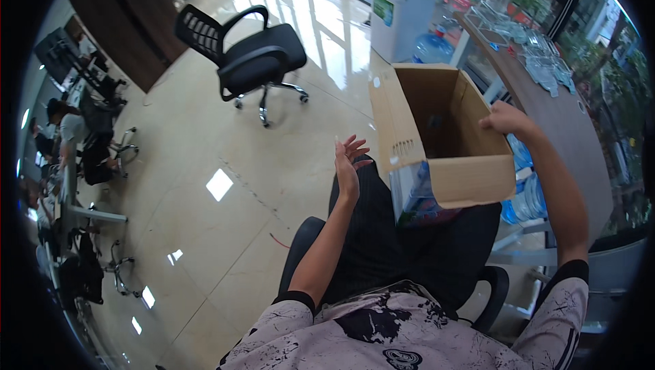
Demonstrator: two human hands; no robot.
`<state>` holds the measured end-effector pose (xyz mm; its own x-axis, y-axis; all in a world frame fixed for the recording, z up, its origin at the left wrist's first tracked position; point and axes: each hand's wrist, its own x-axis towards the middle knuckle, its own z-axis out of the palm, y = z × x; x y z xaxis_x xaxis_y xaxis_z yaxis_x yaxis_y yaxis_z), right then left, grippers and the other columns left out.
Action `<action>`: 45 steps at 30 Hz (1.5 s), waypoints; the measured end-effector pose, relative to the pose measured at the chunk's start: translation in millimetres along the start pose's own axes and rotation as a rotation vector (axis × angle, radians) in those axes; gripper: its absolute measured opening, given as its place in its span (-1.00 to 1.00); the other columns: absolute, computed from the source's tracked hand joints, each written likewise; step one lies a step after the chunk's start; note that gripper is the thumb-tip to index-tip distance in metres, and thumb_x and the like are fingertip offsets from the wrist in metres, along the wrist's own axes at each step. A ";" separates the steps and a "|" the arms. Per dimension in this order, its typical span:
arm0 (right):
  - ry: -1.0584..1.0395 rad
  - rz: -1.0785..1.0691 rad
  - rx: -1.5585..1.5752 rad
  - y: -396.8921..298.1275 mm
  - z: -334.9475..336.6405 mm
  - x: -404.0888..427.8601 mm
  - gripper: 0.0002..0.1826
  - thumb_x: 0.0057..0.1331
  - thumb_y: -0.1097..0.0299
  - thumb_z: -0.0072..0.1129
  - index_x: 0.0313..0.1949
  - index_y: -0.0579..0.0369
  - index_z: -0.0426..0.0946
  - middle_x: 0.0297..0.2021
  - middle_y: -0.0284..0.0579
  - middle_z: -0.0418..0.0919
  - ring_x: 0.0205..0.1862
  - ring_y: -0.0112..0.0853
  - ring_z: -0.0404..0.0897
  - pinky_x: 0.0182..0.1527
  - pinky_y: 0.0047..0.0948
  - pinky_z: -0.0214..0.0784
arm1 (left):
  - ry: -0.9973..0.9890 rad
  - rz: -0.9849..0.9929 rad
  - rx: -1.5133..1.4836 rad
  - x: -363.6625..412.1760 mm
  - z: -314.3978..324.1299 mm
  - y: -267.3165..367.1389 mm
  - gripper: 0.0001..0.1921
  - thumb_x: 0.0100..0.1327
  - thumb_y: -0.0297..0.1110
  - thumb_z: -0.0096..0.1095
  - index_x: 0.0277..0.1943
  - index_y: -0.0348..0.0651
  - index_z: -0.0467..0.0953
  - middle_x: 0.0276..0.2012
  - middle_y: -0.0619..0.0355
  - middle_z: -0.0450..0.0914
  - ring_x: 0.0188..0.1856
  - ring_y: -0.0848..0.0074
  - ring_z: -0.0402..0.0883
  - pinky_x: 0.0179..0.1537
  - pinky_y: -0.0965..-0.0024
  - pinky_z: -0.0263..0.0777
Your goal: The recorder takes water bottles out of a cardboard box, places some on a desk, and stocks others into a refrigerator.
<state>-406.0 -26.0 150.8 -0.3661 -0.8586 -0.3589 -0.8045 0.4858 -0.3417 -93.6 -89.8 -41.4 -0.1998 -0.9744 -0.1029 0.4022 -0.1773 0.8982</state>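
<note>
An open cardboard box [473,180] with printed sides stands between my knees, its flaps folded outward. My right hand [506,118] is at the box's right rim, fingers curled over the cardboard edge and gripping it. To the left of the box my left hand [350,165] is raised, its fingers apart and holding nothing. A small dark shape shows in the shadow inside the box; what it is, I cannot tell.
On the right is a wooden-topped table [558,119] with clear plastic pieces [545,58]; large water bottles [529,196] stand beneath. Ahead are a black office chair [261,58], a water dispenser [404,17] and a blue water jug [433,46]. People sit at desks far left.
</note>
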 end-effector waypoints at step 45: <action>0.073 0.366 0.231 194.3 370.1 194.8 -0.37 0.16 -0.07 0.15 -0.09 0.35 0.45 -0.16 0.24 0.53 -0.03 -0.03 0.51 0.02 -0.15 0.32 | -0.349 -0.479 1.309 59.0 16.8 -213.7 -0.37 0.10 -0.11 0.26 0.08 -0.48 0.32 -0.03 -0.32 0.49 0.05 -0.01 0.48 0.08 0.15 0.35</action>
<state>-460.5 -38.3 -306.9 -0.6463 -0.6286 -0.4326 -0.4931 0.7767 -0.3919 -206.4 -107.1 -232.3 -0.3601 -0.7416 -0.5660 -0.8229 -0.0334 0.5673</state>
